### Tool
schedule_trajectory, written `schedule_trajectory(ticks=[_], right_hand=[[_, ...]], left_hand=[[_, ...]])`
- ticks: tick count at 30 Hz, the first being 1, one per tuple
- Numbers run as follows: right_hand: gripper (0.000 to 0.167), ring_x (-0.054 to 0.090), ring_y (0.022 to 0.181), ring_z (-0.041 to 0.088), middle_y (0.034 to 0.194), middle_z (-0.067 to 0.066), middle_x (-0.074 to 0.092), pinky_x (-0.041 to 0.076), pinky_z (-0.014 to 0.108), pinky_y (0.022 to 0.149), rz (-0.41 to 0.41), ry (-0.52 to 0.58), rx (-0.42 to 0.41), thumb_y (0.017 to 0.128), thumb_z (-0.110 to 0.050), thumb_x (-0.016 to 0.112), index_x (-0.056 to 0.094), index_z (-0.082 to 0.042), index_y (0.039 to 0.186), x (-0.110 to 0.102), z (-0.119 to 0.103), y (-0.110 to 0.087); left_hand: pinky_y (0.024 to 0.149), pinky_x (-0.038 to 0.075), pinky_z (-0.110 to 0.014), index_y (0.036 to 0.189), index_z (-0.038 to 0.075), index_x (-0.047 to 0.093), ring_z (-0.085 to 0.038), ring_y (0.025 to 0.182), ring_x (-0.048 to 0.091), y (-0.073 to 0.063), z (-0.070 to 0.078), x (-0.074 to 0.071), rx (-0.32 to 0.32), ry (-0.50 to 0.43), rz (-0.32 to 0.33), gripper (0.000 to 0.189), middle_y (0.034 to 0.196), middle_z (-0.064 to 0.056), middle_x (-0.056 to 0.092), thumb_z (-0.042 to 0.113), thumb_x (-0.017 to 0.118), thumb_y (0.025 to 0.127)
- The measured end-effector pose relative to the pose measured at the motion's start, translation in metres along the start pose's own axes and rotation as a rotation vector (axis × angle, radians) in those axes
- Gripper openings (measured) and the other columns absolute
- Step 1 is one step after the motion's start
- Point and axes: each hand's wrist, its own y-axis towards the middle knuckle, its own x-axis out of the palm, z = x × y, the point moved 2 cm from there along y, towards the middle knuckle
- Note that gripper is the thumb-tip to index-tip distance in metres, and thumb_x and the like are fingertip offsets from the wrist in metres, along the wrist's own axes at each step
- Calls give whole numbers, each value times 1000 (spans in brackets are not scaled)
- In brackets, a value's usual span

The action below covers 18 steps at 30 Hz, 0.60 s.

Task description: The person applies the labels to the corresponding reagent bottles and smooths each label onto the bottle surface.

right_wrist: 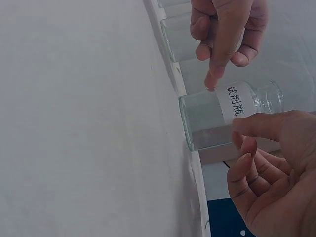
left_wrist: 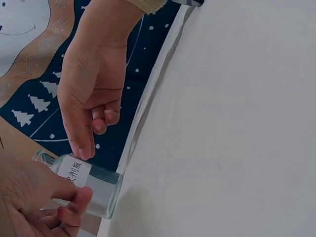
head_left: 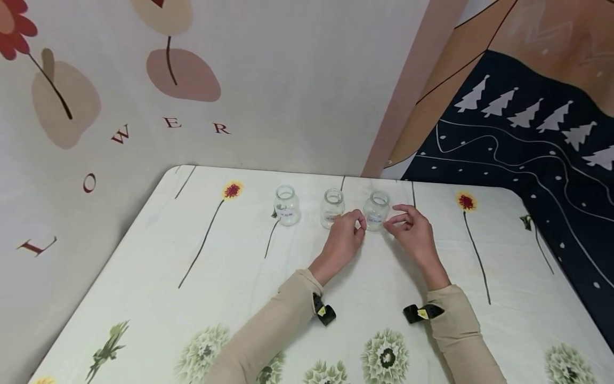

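Note:
Three clear glass jars stand in a row near the table's back edge, each with a white label. Both hands are at the rightmost jar (head_left: 376, 213). In the right wrist view its label (right_wrist: 232, 102) bears printed characters. My left hand (head_left: 344, 237) is at the jar's left side, a fingertip touching the label's edge. My right hand (head_left: 414, 233) is on the opposite side, its thumb tip against the label's other edge, the other fingers loosely bent. The middle jar (head_left: 332, 202) stands just left of my left hand, which partly covers it. Further left is the third jar (head_left: 287, 208).
A white cloth with printed flowers covers the table (head_left: 230, 298). Behind it hangs a pale printed backdrop (head_left: 297, 96), with a dark blue part (head_left: 518, 149) at the right. Black straps with cameras (head_left: 324, 310) sit on both wrists, over beige sleeves.

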Motion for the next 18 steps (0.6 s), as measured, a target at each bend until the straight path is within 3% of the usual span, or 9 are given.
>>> schedule_trajectory(ticks=[5,8,12,18], right_hand=[[39,58,65,6,96,13,71,46,22,58,-37,32,57,96,-15,74,54,2,125,2,-1,-3],[34,56,61,7,87,7,67,46,23,56,-30,48,88,97,-17,74,53,2,116,3,-1,-6],[27,52,54,7,73,-1,59,42,23,51,-18,45,91,97,-20,74,56,-1,102,3,-1,-10],[27,49,50,9,62,-2,53,39,24,48,-40,39,46,99,-24,72,59,-2,89,5,0,-17]], left_hand=[[85,52,-30,92,8,62,-4,64,57,-6,0,-2,-6,13,-15,13,83,-1,65,-4,65,97],[87,53,-30,91,7,62,-3,66,60,-8,0,-3,5,18,-10,13,87,-3,70,-3,66,97],[65,51,-19,90,6,62,-6,70,61,-11,1,-4,15,11,-28,13,87,-5,71,-4,66,96],[62,47,-17,90,7,62,-7,72,61,-18,2,-7,2,22,-61,13,84,-3,70,-3,67,96]])
